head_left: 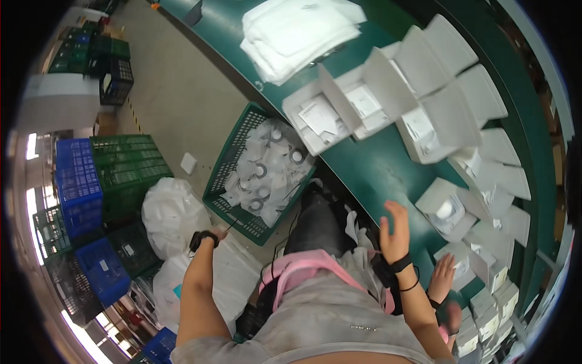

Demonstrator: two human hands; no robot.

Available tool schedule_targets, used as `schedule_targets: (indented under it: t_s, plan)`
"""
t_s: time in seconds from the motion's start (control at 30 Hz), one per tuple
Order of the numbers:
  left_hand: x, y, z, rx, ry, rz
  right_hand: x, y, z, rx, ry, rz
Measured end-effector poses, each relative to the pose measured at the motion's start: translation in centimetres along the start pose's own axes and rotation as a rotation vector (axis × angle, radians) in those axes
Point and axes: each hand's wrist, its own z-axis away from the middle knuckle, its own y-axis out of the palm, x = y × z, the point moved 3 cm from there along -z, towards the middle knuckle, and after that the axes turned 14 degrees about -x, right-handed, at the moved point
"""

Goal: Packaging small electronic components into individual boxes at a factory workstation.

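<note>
My left hand (215, 233) is out beside the near left corner of a green plastic basket (245, 227). Its fingers look closed, and a short thin dark line runs from them toward the basket's rim; I cannot make out what it is. The basket is filled with clear plastic bags (267, 173), several of them holding white and grey ring-shaped parts. My right hand (395, 233) is raised by the near edge of the green worktable (357, 173), fingers apart and nothing in it. Nearest to it is an open white box (445, 209) with a bagged white round item inside.
Open white boxes (370, 106) line the table, behind a stack of white sheets or bags (297, 36). At the right, another person's hand (442, 278) touches a box. Stuffed white bags (176, 215) and stacked blue and green crates (79, 176) stand left. A white piece (188, 163) lies on the floor.
</note>
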Motion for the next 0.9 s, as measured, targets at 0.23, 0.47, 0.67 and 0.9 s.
schedule_targets:
  t_s: [0.23,0.47,0.67,0.9]
  plan:
    - [4.9,14.5,-14.8,-0.129,-0.29,0.529,-1.7,12.5,-2.0,0.196,0.098,0.363]
    - [-11.4,10.1,-35.9,-0.444,0.072,1.125,-6.3,17.6,1.3,0.003,0.124,0.59]
    - [-14.7,16.1,-47.9,-0.649,-0.171,0.761,-6.1,18.4,1.9,-0.151,0.187,0.632]
    - [-14.2,21.2,-46.6,-0.171,-0.111,0.707,-5.8,18.1,2.2,-0.156,0.235,0.681]
